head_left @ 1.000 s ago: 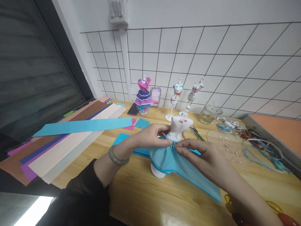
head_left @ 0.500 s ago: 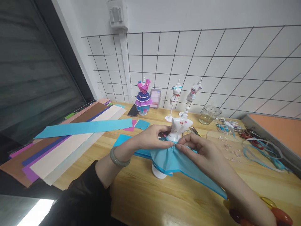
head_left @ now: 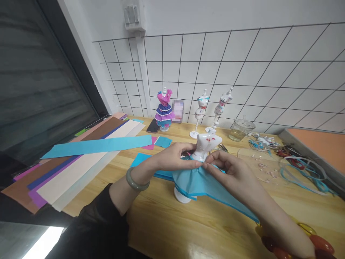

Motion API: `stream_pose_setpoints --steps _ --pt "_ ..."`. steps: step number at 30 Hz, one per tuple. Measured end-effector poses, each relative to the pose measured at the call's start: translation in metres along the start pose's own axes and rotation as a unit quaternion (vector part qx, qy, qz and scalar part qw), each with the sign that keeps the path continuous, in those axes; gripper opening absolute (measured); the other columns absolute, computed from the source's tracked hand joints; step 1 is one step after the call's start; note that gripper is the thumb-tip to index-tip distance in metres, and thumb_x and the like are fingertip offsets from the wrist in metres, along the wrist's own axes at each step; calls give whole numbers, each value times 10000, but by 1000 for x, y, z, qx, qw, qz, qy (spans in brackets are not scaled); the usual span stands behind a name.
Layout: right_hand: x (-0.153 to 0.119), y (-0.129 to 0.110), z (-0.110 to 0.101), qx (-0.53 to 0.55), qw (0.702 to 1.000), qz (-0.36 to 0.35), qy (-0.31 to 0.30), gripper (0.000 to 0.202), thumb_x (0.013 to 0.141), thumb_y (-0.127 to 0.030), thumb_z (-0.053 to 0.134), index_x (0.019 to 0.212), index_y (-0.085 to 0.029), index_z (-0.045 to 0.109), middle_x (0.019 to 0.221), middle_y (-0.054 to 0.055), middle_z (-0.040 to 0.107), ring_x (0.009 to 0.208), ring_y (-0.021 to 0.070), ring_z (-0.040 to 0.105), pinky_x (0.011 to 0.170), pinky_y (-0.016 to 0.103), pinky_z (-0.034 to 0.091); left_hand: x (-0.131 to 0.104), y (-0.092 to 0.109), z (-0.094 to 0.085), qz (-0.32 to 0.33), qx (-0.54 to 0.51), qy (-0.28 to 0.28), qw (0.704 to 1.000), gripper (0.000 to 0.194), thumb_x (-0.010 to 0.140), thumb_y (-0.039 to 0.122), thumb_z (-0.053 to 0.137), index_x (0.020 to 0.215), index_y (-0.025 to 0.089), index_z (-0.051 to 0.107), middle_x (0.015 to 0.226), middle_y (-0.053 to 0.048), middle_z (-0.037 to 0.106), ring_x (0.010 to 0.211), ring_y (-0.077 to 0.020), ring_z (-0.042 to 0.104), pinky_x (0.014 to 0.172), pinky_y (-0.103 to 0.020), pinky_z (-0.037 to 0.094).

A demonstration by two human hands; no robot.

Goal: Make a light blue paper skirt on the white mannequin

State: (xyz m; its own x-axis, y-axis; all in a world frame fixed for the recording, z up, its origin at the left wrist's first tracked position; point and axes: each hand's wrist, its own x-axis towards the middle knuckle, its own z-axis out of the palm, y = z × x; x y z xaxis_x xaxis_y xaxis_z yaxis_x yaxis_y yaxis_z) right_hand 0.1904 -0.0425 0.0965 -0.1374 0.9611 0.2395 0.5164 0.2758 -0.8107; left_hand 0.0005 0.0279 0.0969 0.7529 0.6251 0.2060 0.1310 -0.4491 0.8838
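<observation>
A small white mannequin stands on its round base in front of me. Blue crepe paper wraps its waist like a gathered skirt, and a long loose end trails down to the right under my right forearm. My left hand is around the left side of the waist, its thumb pressing the paper's top edge at the front. With thumb and fingers, my right hand pinches that same edge, right beside the left thumb. Some fingers of both hands are hidden behind the mannequin and paper.
Paper strips in several colours lie at the left. Behind stand a dressed mannequin, two more mannequins, a phone and a glass jar. Beads, cords and a grey-edged orange tray are at the right.
My right thumb and fingers have shifted slightly at the waist edge, closer against my left thumb. The mannequin and left hand stay nearly in place; the view has shifted a little.
</observation>
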Motion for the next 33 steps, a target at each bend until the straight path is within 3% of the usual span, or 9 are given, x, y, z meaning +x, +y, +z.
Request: stream_pose_setpoints --steps 5,15,18,20,23,25,30,33 --pt "2 1 1 2 1000 -4 15 235 827 -444 595 806 -210 604 691 10 632 627 151 574 540 268 430 1 0 6 -32 -18 42 998 391 773 383 662 1061 119 632 1035 -89 660 973 -211 589 782 -279 456" --pt "11 18 -11 89 993 81 -15 357 794 -518 640 949 -196 626 715 14 654 616 142 588 507 252 463 5 -9 -2 -53 -35 95 993 250 770 350 624 859 117 647 761 -7 596 717 -125 531 634 -229 385" --pt "10 24 -17 96 989 105 44 413 760 -540 667 991 -198 651 936 85 724 842 217 671 664 307 549 9 -17 -6 -59 -68 122 988 261 751 331 637 894 117 674 817 -19 637 758 -140 559 670 -234 402" --pt "5 27 -20 87 983 117 112 438 752 -559 662 1011 -206 661 1068 106 714 1011 264 652 806 354 550 12 -25 -8 -80 -120 158 977 254 716 304 669 880 111 685 830 -28 654 782 -152 576 696 -242 416" --pt "-11 32 -18 62 969 131 200 441 750 -569 651 1022 -221 662 1120 101 698 1069 283 632 884 390 529 18 -40 -13 -137 -247 203 937 209 654 234 715 814 102 683 775 -34 658 725 -136 578 665 -240 419" --pt "-24 35 -10 53 965 133 222 427 756 -558 646 1023 -226 657 1146 100 685 1077 286 626 887 398 528 20 -50 -15 -167 -300 209 916 177 640 213 723 763 100 666 708 -30 640 642 -117 561 606 -237 407" --pt "-53 36 19 48 963 145 223 418 765 -531 645 1058 -233 633 1181 105 658 1102 301 606 897 454 515 21 -60 -20 -178 -360 176 899 176 668 259 711 669 122 600 581 8 567 520 -84 505 534 -232 392" --pt "-61 29 30 -5 965 101 240 391 793 -499 628 1086 -240 613 1160 100 653 1045 292 629 894 488 506 21 -58 -17 -187 -385 157 890 186 679 265 706 645 124 590 566 1 570 512 -88 512 520 -231 398"
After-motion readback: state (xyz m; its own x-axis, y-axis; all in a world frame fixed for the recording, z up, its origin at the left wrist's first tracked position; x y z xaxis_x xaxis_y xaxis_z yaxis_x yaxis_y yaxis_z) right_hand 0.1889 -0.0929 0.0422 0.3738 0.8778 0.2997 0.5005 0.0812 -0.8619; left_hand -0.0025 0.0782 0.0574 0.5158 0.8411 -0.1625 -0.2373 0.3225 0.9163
